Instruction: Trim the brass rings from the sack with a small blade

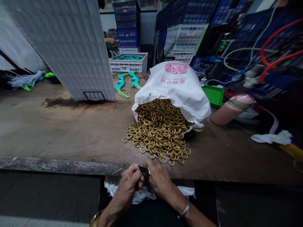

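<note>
My left hand [130, 180] and my right hand [160, 178] are close together at the front edge of the table, both with fingers closed. A dark, flat, blade-like piece [143, 170] reaches from my right hand to the left thumb and fingertips. What the left fingertips pinch is too small and hidden to make out. Just beyond my hands lies a heap of gold-brown rings [161, 135], spilling from the mouth of a white woven sack [175, 82] with red print. A few loose rings lie at the near side of the heap.
A tall pale ribbed panel [82, 47] stands at the left. Behind are turquoise toy bows [121, 85], a white crate [129, 64] and stacked blue crates [127, 19]. Another person's hand [110, 41] shows there. A pink bottle [233, 108] and green tray [214, 95] are right.
</note>
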The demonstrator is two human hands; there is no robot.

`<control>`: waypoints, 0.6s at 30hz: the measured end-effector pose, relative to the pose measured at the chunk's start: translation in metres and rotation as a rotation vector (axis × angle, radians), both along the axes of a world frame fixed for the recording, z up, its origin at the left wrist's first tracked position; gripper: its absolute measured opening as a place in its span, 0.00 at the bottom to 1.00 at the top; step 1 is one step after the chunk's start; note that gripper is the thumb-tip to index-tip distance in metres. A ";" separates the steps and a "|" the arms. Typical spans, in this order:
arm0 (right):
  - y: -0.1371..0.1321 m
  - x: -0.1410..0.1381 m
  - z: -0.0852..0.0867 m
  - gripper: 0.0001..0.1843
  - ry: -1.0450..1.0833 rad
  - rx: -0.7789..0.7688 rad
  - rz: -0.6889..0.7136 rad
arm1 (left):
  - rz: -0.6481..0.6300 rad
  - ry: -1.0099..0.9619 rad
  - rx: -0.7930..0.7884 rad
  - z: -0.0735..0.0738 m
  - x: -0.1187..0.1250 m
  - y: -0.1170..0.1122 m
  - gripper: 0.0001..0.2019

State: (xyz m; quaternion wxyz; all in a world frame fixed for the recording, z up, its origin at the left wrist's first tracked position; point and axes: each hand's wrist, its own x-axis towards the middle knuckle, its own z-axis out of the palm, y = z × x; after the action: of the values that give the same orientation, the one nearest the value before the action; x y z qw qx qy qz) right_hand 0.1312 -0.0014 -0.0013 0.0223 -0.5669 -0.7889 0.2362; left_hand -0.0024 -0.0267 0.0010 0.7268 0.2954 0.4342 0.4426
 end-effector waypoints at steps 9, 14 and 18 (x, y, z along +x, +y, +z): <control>-0.005 -0.028 0.004 0.21 -0.027 -0.023 0.034 | 0.061 -0.080 -0.026 0.000 -0.025 -0.011 0.12; 0.005 -0.031 0.003 0.19 -0.071 0.026 -0.016 | 0.068 -0.097 -0.050 0.011 -0.029 -0.019 0.13; 0.027 -0.024 0.004 0.17 -0.091 0.115 -0.142 | 0.028 -0.137 -0.091 0.022 -0.032 -0.024 0.12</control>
State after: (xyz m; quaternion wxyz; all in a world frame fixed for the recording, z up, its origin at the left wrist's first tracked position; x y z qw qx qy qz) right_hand 0.1071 0.0252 0.0024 0.0354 -0.6292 -0.7592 0.1626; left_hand -0.0341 -0.0502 0.0228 0.7611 0.2250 0.4072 0.4520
